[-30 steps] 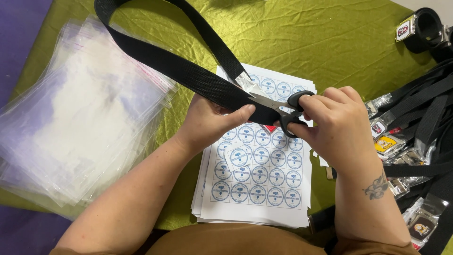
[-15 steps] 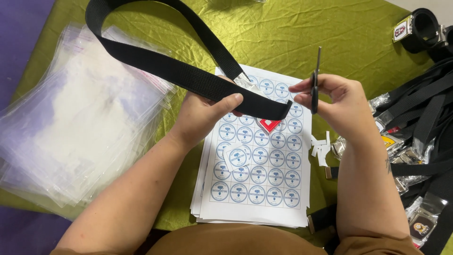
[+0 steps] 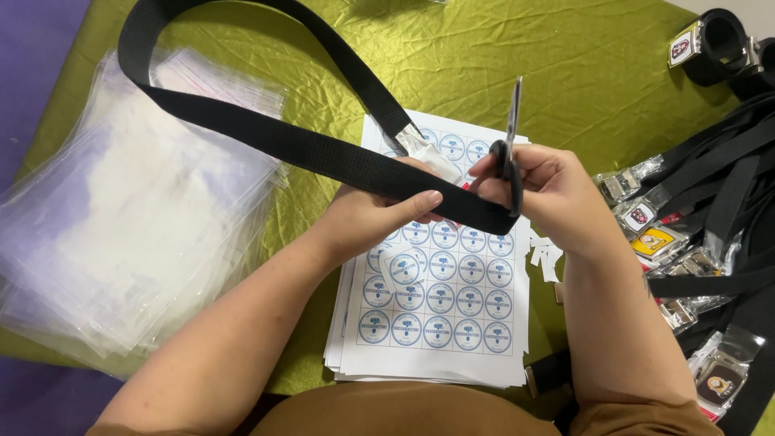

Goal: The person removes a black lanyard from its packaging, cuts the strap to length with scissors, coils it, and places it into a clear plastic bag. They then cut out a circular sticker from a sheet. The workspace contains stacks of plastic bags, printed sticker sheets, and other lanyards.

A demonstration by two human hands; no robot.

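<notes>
Scissors (image 3: pixel 512 149) are pointing upright in the right hand (image 3: pixel 549 194), whose grip is closing around the handles. The left hand (image 3: pixel 379 214) is pinching the black strap (image 3: pixel 266 137), which is looping toward the bench's (image 3: pixel 484 56) far-left corner above the sticker sheets (image 3: pixel 440 315). Clear bags (image 3: pixel 129 210) are lying along the left edge.

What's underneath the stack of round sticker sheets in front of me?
The sticker sheets lie on the green cloth, which shows all around them. Several sheets are stacked, edges showing at the bottom left. What lies under the stack itself is covered. The left hand and black strap hide its top.
</notes>
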